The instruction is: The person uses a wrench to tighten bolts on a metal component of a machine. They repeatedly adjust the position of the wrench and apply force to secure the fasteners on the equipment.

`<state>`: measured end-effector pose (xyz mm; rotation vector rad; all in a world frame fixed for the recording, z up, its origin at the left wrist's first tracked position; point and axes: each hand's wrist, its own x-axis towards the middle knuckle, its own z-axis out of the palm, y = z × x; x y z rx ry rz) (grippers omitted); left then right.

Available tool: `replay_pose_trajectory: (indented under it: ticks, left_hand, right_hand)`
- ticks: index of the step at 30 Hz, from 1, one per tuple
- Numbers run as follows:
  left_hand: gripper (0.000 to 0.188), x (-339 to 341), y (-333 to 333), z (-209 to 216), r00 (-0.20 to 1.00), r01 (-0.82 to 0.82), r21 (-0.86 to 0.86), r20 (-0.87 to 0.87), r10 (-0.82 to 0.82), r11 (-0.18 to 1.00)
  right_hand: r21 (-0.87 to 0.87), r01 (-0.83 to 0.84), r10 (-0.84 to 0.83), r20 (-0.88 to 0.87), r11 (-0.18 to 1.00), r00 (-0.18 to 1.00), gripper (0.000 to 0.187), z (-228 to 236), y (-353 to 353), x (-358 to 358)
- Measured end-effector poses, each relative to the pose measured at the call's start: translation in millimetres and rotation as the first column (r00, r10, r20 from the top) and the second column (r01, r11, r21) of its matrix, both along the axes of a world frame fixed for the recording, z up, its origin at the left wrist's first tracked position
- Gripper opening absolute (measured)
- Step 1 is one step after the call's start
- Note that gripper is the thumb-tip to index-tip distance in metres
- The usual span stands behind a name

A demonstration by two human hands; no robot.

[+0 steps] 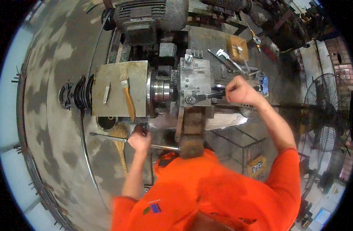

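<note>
My right hand [241, 91] is closed at the far end of a dark wrench [207, 96]. The wrench's head sits on a bolt at the near corner of the grey tool post [197, 79] of a lathe. My left hand [139, 139] is closed around the middle of a long metal rod [163, 147], below the headstock. Its fingertips are partly hidden. Left of the tool post is the shiny round workpiece [161, 91] at the spindle. On the headstock cover [117, 73] lie a wooden-handled brush [128, 98] and a small pale metal bar [107, 93].
Calipers [228, 58] and a small wooden box [235, 46] lie on the surface beyond my right hand. A large motor [151, 15] stands at the back. A straw broom [120, 144] is beside my left hand. A standing fan [323, 109] is at the right.
</note>
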<state>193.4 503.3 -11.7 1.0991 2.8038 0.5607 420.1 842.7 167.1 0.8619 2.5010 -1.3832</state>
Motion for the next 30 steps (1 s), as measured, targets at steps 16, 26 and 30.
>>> replay_pose_trajectory:
  ticks: [16,26,30]
  left_hand:
    - [0.017,4.0,4.7,7.9,1.0,-0.015,0.07,-0.023,0.016,0.997]
    - [0.018,3.6,1.5,5.9,0.999,-0.021,0.062,0.037,0.019,0.998]
    - [0.019,4.9,1.1,6.2,0.999,-0.029,0.035,0.035,0.028,0.999]
  right_hand:
    - [0.037,-0.171,0.17,0.026,0.985,0.985,0.018,5.9,19.0,-33.7]
    - [0.097,-0.307,0.299,0.088,0.947,0.95,0.019,14.5,27.3,-60.5]
    - [0.142,-0.278,0.27,0.07,0.95,0.96,0.016,-5.2,28.2,-39.3]
